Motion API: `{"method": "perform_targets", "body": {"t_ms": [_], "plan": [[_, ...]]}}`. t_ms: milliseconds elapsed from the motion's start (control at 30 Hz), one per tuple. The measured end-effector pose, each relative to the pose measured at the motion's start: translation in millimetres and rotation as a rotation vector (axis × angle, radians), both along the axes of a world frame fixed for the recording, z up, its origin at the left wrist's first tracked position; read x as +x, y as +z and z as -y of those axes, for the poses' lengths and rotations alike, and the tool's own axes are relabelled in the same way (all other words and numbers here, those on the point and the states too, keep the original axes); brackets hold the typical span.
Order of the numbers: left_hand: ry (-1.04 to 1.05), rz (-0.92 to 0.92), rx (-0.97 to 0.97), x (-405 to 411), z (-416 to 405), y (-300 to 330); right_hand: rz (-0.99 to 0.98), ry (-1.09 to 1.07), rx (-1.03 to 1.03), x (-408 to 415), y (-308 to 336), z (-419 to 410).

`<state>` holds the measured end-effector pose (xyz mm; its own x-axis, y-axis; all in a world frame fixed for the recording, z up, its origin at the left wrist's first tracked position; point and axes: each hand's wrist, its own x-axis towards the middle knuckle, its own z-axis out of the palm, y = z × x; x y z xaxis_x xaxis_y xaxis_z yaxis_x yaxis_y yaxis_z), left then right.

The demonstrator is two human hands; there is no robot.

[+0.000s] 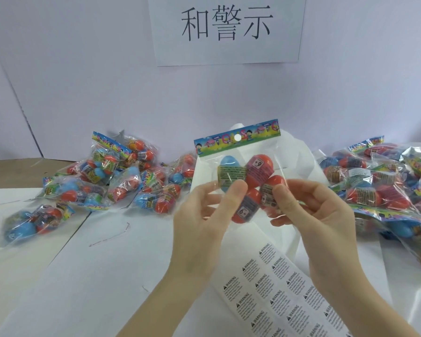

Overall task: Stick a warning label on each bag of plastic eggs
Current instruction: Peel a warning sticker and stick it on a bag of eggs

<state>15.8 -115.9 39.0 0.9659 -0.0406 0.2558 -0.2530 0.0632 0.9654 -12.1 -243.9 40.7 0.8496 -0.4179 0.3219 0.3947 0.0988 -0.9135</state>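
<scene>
both hands hold 1 bag of plastic eggs point(243, 176) upright above the middle of the white table point(107, 276), clear of everything lying on it. the left hand point(204, 215) pinches the bag's lower left, thumb pressed on the front over the blue egg, fingers curled behind. the right hand point(314, 215) pinches the lower right the same way, thumb on a red egg.

open table lies in front of the left forearm and toward the near left edge; a seam runs diagonally across that surface. below the hands, a sheet of warning labels point(277, 288) lies flat, running off the bottom edge of the view; the small print is too fine to read beyond "warning".

the held bag is clear, with a printed card header and a round hang hole; inside sit 1 blue egg and 3 red ones, 2 showing "6+" tags. whether a label is already on this bag cannot be told.

a pile of bags point(102, 176) lies at the left rear, another heap point(387, 186) on the right, cut off by the frame edge. a paper sign point(229, 27) hangs on the back wall, its top cut off.
</scene>
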Motion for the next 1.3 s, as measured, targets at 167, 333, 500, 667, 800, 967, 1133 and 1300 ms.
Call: {"method": "perform_targets", "body": {"t_ms": [167, 333, 500, 667, 800, 967, 1133, 1300], "plan": [[-0.241, -0.157, -0.083, -1, 3, 3, -0.013, 0.043, -0.026, 1, -3, -3], [-0.189, -0.174, -0.155, 3, -2, 5, -0.086, 0.128, -0.072, 2, -3, -1], [-0.052, -0.185, -0.318, 7, -7, 9, -0.305, 0.009, -0.361, 5, -7, 6], [-0.022, -0.175, -0.334, 5, -9, 14, -0.538, 0.053, -0.935, 3, -17, 12], [0.006, -0.209, -0.38, 9, -10, 13, -0.615, 0.2, -0.982, 4, -19, 14], [-0.034, -0.212, -0.381, 7, -10, 15, -0.47, 0.065, -0.636, 7, -15, 13], [-0.059, -0.139, -0.331, 7, -12, 15, -0.255, -0.169, -0.47, 5, -7, 14], [-0.115, -0.127, -0.256, 7, -13, 12, -0.176, -0.199, -0.341, 0, -1, 15]]}}
